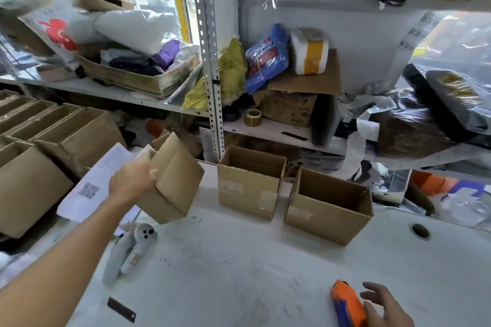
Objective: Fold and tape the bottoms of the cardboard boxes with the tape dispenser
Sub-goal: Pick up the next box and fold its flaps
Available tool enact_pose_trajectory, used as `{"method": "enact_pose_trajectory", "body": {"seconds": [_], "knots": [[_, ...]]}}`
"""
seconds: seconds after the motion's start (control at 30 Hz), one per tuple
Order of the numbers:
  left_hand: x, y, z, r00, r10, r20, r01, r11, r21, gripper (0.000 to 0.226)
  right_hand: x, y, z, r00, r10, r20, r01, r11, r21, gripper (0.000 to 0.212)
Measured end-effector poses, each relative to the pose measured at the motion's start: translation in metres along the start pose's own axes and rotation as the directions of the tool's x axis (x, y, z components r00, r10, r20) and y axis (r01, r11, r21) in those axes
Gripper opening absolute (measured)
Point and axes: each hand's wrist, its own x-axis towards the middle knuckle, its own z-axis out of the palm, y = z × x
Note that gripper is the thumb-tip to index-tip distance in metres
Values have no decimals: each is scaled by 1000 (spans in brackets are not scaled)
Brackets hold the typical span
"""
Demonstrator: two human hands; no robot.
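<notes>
Box (pixel 172 180) tilted — left hand (pixel 131 180) grips.

Boxes (pixel 251 183) block rear — table (pixel 239 273) front open.

White table (pixel 239 273), two open cardboard boxes (pixel 249 183) (pixel 328 206), grey controller (pixel 127 252), orange tape dispenser (pixel 346 305)

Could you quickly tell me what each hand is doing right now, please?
Left hand: grips a tilted cardboard box, lifted off the table.
Right hand: fingers spread and relaxed beside the orange tape dispenser; it grips nothing.
</notes>
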Motion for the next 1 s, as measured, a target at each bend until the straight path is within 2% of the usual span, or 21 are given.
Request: {"method": "enact_pose_trajectory", "body": {"seconds": [0.13,0.27,0.37,0.4,0.5,0.6,0.7,0.87,1.0], "knots": [[-15,18,-54,999,-41,18,45,958,-283,32,-22,-28,-2,999,-25,31,24,999,29,49],[-50,47,-73,995,-18,98,59,898,-437,29,-39,-58,-2,975,-193,106,189,981,47,65],[-84,74,-67,981,31,191,70,863,-500,24,-50,-91,-12,920,-341,193,317,937,144,40],[-95,83,-65,976,39,216,75,864,-497,22,-55,-104,-17,895,-376,238,346,925,160,38],[-116,102,-58,954,69,293,96,851,-516,20,-69,-136,-29,805,-453,382,420,891,171,63],[-140,126,-52,886,75,458,252,751,-610,22,-77,-145,-35,743,-465,481,397,885,243,82],[-168,154,-35,807,151,571,362,638,-680,27,-77,-134,-43,759,-454,466,297,879,373,88],[-202,192,-3,778,192,598,367,633,-682,27,-74,-110,-58,867,-348,357,238,918,317,72],[-210,210,4,767,224,602,358,630,-689,30,-68,-92,-65,896,-323,305,237,928,288,70]]}}
